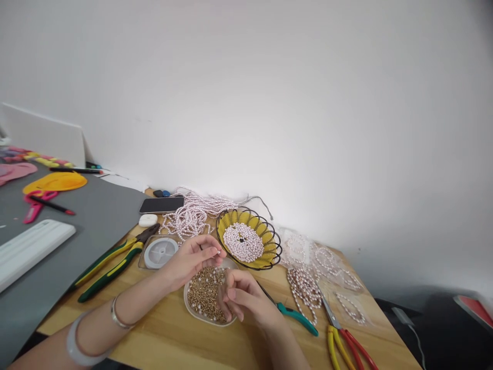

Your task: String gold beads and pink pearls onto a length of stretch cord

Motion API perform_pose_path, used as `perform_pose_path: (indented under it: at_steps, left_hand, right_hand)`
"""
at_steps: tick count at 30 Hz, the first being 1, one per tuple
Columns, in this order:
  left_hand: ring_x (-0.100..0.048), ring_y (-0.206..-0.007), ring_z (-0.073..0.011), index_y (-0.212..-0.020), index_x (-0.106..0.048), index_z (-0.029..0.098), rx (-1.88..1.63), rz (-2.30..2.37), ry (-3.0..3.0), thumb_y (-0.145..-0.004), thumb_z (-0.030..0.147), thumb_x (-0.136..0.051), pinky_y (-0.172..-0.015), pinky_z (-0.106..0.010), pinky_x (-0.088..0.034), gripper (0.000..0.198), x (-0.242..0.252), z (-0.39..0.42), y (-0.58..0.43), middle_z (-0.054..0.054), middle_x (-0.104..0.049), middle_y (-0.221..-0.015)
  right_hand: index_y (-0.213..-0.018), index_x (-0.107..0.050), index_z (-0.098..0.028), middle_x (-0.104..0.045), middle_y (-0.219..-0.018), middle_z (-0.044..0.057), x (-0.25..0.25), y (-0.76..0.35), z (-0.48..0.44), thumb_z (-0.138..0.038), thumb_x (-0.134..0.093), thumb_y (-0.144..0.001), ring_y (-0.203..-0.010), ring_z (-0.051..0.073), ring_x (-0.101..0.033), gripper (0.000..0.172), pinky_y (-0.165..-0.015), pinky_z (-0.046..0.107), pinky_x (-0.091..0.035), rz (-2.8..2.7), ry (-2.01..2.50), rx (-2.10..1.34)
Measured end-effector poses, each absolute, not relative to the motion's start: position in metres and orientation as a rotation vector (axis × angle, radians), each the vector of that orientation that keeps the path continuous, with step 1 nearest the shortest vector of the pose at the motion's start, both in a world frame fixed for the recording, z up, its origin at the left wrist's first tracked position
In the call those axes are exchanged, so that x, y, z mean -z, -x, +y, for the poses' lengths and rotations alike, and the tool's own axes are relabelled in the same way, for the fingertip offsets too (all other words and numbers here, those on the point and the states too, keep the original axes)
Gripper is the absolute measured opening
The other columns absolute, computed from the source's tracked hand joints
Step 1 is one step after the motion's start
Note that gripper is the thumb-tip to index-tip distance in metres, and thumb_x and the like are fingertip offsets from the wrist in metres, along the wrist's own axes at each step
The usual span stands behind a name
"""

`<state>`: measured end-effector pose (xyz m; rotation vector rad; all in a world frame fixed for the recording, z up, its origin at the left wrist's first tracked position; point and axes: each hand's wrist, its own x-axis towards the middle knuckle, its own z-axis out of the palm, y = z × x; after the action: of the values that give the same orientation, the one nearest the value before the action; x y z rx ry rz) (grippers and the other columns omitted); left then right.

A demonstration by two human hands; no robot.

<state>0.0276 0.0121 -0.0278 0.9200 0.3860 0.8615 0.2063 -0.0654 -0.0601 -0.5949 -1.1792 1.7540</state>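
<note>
My left hand (194, 259) pinches a small pale bead (219, 252) between thumb and fingertips, above the far edge of a clear tub. That tub (189, 307) holds many gold beads (206, 293) with some pale ones mixed in. Over its right side is my right hand (248, 298), thumb and forefinger closed together; whatever may be between them is too small to make out. Just behind both hands stands a yellow basket with a black wire rim (275, 236), which contains loose pale pink beads (243, 242).
Left of the hands lie a thread spool (160, 253), green-yellow pliers (115, 262), a white case (148, 220) and a phone (162, 205). Pink bead strands (188, 218) lie behind. To the right are teal-handled pliers (296, 316), bagged bead strings (327, 259) and red-yellow-handled scissors (341, 334).
</note>
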Motion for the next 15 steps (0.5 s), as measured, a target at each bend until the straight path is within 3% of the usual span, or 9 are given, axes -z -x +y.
perform_pose_path:
  at_steps: [15]
  left_hand:
    - [-0.069, -0.07, -0.0104, -0.085, -0.073, 0.014, -0.878, 0.371, -0.982, -0.075, 0.029, -0.09, -0.069, -0.02, -0.056, 0.025, 0.0275, 0.0113, -0.0276, -0.002, -0.075, -0.08]
  right_hand:
    - [-0.075, -0.056, -0.019, -0.048, -0.044, -0.01, 0.0606, -0.2062, -0.0638, -0.035, -0.075, -0.091, -0.044, 0.01, -0.05, 0.03, -0.055, 0.024, -0.039, -1.174, 0.579, -1.728]
